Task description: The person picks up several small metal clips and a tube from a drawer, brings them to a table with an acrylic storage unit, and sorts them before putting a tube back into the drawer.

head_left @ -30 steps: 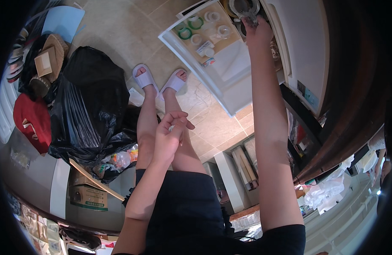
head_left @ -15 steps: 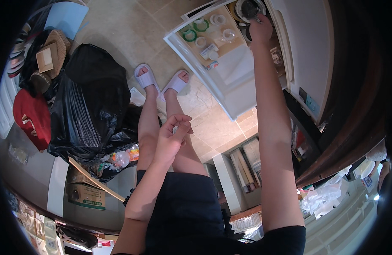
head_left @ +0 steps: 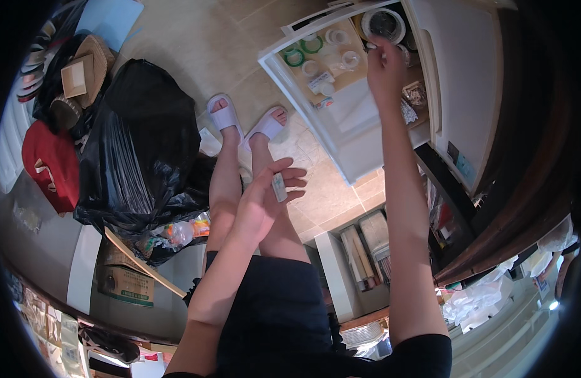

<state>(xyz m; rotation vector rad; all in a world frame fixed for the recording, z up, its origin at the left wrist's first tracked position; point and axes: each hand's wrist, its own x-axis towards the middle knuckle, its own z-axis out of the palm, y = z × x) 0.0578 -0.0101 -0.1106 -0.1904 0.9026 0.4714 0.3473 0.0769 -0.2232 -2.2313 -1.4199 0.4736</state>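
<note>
Small pale item [head_left: 279, 188] in left hand [head_left: 260, 196]: markings too small to tell
Right hand [head_left: 387, 72]: slightly blurred, fingertip contact unclear
Black bag [head_left: 142, 126]: inside hidden
Blue sheet [head_left: 112, 22]: cut off by top edge

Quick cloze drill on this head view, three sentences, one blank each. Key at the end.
1. Of the right hand and the left hand, the one with the pale rectangular item is the ____ hand.
2. The right hand is at the open ____ drawer.
3. The big plastic bag just right of the red item is ____.

Missing words: left; white; black.
</note>
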